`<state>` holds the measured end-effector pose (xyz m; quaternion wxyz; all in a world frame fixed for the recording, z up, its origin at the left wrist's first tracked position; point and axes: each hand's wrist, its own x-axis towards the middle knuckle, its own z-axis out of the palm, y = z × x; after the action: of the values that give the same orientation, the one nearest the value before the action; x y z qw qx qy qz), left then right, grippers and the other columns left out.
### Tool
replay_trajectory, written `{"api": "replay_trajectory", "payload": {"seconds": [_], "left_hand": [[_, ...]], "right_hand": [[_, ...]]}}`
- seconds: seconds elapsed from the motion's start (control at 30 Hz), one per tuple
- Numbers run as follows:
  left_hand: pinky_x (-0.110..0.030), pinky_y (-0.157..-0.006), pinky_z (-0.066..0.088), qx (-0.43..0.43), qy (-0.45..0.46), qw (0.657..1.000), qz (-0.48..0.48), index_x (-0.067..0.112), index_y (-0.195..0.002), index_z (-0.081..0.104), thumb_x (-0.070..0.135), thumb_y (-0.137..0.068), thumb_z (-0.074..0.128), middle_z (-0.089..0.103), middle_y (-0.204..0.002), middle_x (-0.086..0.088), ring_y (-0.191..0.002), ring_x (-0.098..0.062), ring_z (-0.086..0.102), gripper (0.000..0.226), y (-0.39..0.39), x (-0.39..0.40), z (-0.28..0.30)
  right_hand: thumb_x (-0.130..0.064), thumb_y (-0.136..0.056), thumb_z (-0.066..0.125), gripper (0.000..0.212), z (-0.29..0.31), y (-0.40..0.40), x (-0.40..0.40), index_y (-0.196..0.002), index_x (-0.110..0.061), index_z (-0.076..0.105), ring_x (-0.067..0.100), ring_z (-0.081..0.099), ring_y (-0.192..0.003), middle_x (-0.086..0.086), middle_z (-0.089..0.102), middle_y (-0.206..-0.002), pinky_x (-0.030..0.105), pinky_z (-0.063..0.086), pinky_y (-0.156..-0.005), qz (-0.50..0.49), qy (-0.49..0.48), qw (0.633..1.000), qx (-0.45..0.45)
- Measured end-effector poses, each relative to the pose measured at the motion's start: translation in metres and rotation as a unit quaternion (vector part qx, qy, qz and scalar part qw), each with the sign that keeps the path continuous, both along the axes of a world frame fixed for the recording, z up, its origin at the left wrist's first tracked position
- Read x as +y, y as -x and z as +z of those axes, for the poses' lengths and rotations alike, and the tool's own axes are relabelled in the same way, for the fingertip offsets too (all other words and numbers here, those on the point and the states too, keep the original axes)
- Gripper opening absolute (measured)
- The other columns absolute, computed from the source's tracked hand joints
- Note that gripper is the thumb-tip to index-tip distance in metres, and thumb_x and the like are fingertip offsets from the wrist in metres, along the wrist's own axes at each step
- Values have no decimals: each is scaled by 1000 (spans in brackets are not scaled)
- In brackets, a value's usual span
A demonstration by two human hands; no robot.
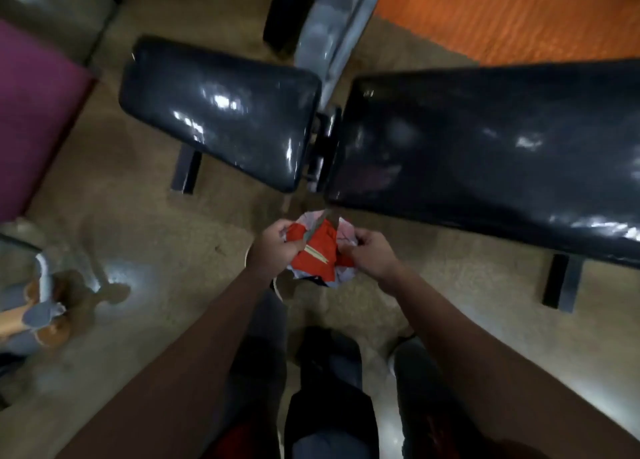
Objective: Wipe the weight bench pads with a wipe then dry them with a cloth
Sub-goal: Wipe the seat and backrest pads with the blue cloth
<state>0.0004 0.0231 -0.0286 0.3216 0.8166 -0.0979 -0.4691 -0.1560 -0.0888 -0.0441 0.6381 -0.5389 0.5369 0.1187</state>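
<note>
The long back pad (485, 146) of the weight bench fills the right of the view, black and glossy, with patches of shine that could be moisture or just light; I cannot tell which. Left of it, across a narrow hinge gap, lies the shorter seat pad (221, 122), equally shiny. Both sit over a tan floor (131, 216), with an orange mat (519, 11) beyond and a purple pad (31, 119) at far left.

In front of the gap between the pads, both hands hold a crumpled red and white cloth (317, 250). The left hand (278, 242) grips its left edge with curled fingers; the right hand (372, 250) pinches the right edge. They seem to be spreading or refolding it, probably to ready a usable face before it goes onto a pad. The cloth touches neither pad.
</note>
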Motion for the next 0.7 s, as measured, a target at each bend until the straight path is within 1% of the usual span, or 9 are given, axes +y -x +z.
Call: {"api": "replay_trajectory", "payload": {"seconds": [0.07,0.13,0.2,0.27,0.33,0.4,0.47,0.57,0.7], "left_hand": [[-29,-80,52,-3,-24,1000,-9,16,-101,66,8,-82,77,68,-95,1,-90,-19,65,24,5,12,-34],[-18,-69,46,-9,-42,999,-8,9,-111,67,5,-83,74,66,-99,0,-93,-17,63,29,10,23,-68],[-9,-62,41,-21,-39,999,-15,7,-114,67,6,-84,74,65,-100,0,-94,-15,61,30,13,30,-99],[-5,-62,41,-31,-33,999,-23,12,-109,66,8,-86,74,64,-100,3,-94,-12,60,25,15,38,-124],[-17,-72,47,-34,-28,999,-27,17,-104,63,9,-87,74,63,-97,6,-96,-13,61,22,17,43,-145],[-32,-83,52,-49,-34,998,-33,13,-109,64,11,-87,73,64,-101,3,-99,-16,62,23,19,46,-163],[-39,-90,54,-70,-41,996,-36,9,-116,64,13,-88,73,67,-111,-4,-104,-20,63,29,22,49,-174],[-41,-92,54,-91,-25,995,-31,7,-119,62,16,-90,72,68,-116,-10,-107,-21,64,31,25,49,-183],[-39,-88,55,-103,-1,994,-34,7,-119,63,13,-92,70,67,-110,-6,-103,-21,64,29,24,42,-185]], "right_hand": [[-31,-82,74,40,-27,2,11,-119,-17,76,23,74,-100,5,78,-107,50,59,-95,10,7,1000,17],[-22,-88,73,33,-53,2,21,-121,-17,75,23,73,-102,6,78,-109,48,59,-96,9,7,999,31],[-20,-93,70,28,-77,1,28,-121,-16,74,24,72,-103,8,77,-110,48,58,-97,6,11,999,44],[-24,-96,66,26,-103,1,35,-121,-19,74,23,72,-103,6,76,-109,47,58,-96,13,22,998,60],[-28,-97,66,26,-122,1,41,-121,-20,73,21,72,-101,4,76,-108,47,59,-95,4,26,997,73],[-28,-97,67,26,-139,0,43,-121,-20,72,19,71,-101,3,75,-109,43,60,-93,-11,40,995,88],[-26,-98,67,22,-146,0,46,-118,-20,71,17,70,-100,2,74,-110,40,59,-92,-23,51,994,95],[-25,-98,65,20,-154,-1,50,-118,-22,69,17,70,-99,1,74,-108,42,58,-93,-43,64,993,90],[-25,-99,64,30,-161,-5,49,-127,-17,67,20,67,-111,3,72,-119,46,55,-101,-61,75,991,97]]}}
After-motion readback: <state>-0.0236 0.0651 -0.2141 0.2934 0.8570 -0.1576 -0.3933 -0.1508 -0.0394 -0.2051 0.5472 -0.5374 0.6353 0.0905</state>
